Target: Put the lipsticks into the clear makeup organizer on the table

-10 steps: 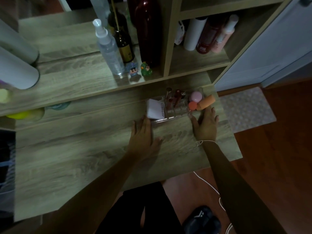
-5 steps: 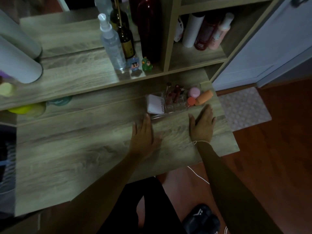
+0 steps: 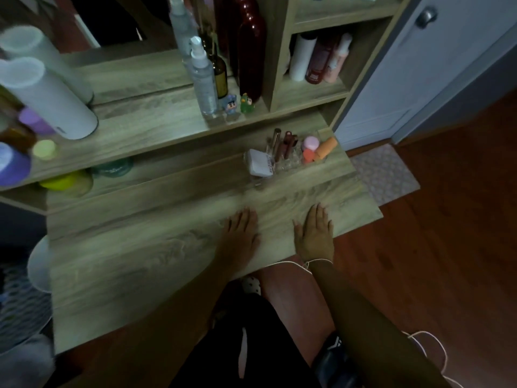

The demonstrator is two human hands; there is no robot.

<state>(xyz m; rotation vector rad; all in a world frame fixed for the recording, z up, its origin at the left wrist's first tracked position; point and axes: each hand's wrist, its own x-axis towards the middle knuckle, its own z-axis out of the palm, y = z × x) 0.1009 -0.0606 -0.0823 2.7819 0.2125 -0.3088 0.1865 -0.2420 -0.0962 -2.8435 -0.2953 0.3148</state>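
Note:
The clear makeup organizer (image 3: 291, 164) sits at the back right of the wooden table (image 3: 156, 256). Several lipsticks (image 3: 284, 144) stand upright in its middle slots. A white compact (image 3: 260, 163) leans in its left end, and pink and orange sponges (image 3: 317, 149) fill its right end. My left hand (image 3: 242, 236) lies flat on the table, palm down, well in front of the organizer. My right hand (image 3: 314, 233) lies flat beside it near the table's front right edge. Both hands hold nothing.
A raised shelf (image 3: 156, 130) behind the organizer carries a clear spray bottle (image 3: 203, 79), dark bottles, two small figurines (image 3: 237, 103) and white cylinders (image 3: 47, 93). A cubby (image 3: 316, 63) holds more bottles. Right of the table lie a mat (image 3: 383, 172) and wooden floor.
Both hands have drawn back from the organizer toward the table's front edge, still flat. The camera view has shifted, so the organizer sits farther from the hands.

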